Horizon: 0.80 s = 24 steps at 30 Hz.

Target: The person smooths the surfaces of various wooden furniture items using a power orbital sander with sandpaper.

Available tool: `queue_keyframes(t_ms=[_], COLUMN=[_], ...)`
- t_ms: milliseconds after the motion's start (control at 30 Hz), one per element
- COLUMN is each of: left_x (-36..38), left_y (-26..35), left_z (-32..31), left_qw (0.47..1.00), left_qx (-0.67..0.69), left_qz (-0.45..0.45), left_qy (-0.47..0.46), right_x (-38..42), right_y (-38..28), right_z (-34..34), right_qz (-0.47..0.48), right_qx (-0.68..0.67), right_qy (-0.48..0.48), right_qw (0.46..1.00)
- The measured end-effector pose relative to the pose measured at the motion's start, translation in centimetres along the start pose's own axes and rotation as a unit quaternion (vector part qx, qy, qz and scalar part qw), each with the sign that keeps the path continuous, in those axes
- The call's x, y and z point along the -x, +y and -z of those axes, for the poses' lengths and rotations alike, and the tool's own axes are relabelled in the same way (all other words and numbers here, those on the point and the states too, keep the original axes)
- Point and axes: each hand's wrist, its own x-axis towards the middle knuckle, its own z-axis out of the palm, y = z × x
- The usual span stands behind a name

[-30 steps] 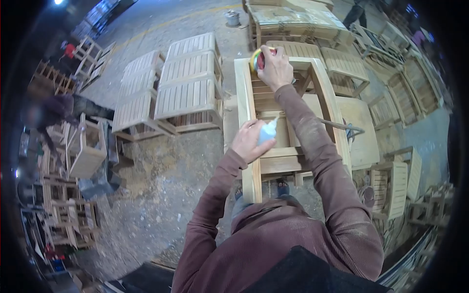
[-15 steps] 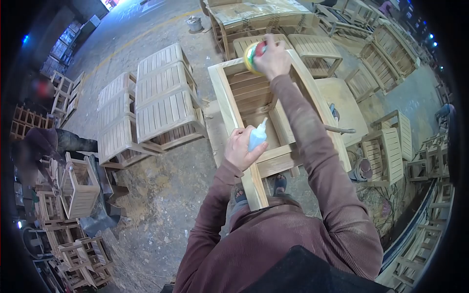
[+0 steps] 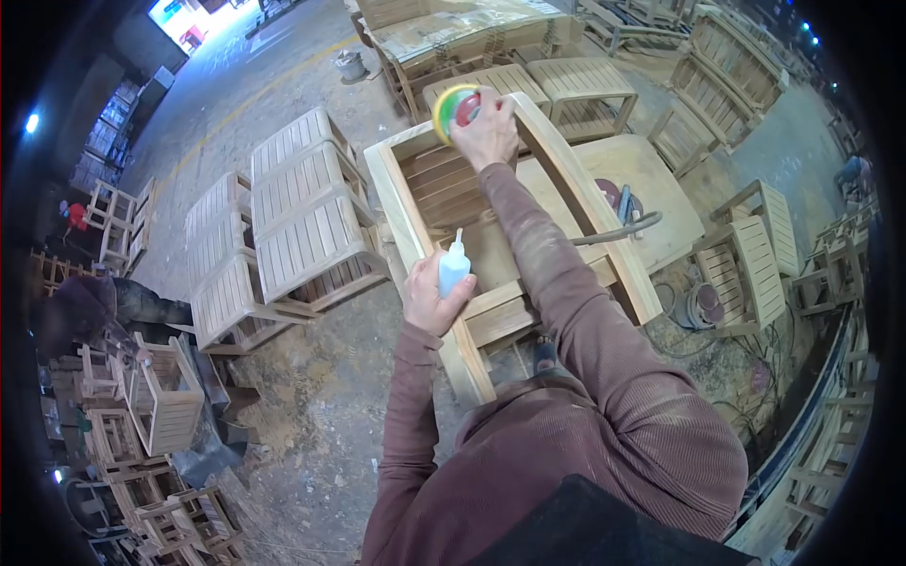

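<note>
My left hand point(image 3: 434, 294) is closed around a small pale-blue squeeze bottle point(image 3: 454, 267), its thin nozzle pointing up. The hand is at the left rail of a wooden furniture frame point(image 3: 399, 209), near the close end. At the far end of that frame, my right hand point(image 3: 489, 130) grips a round, disc-like thing point(image 3: 459, 109) coloured yellow, green and red. Its exact kind is hard to make out. Slats and a board show inside the frame below my hands.
Slatted wooden tables point(image 3: 307, 212) stand in rows at left. A round-cornered board point(image 3: 651, 193) with a blue-handled tool point(image 3: 624, 204) lies at right, near a grey hose point(image 3: 628, 229). Another person point(image 3: 118, 302) works at far left. A bucket point(image 3: 350, 65) stands farther back.
The view has shifted, so the frame appears farther left. My right hand has turned the disc-like thing, showing more of its flat face. Both hands keep their holds.
</note>
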Motion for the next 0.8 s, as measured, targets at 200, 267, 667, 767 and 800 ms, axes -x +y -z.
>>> queue_keyframes(t_ms=[200,267,667,767,800], left_x=[0.2,0.5,0.9,0.8,0.8], left_y=[-1.8,-1.8,-1.8,-1.5,-1.5], left_z=[-0.4,-0.4,-0.2,0.0,-0.1], left_qw=[0.996,0.997,0.996,0.996,0.995], left_qx=[0.078,0.075,0.088,0.082,0.085], left_qz=[0.03,0.027,0.025,0.036,0.044], left_qy=[-0.018,-0.014,0.015,-0.001,-0.006], right_x=[2.3,2.2,-4.9,-5.0,-4.7], right_y=[-1.8,-2.6,-1.9,0.2,0.7], right_z=[1.3,2.5,5.8,5.3,5.4], right_qz=[0.025,0.014,0.327,0.328,0.324], right_qx=[-0.076,-0.148,0.377,0.375,0.376], right_qy=[-0.09,-0.153,-0.392,-0.29,-0.299], right_qw=[0.993,0.977,0.773,0.817,0.815])
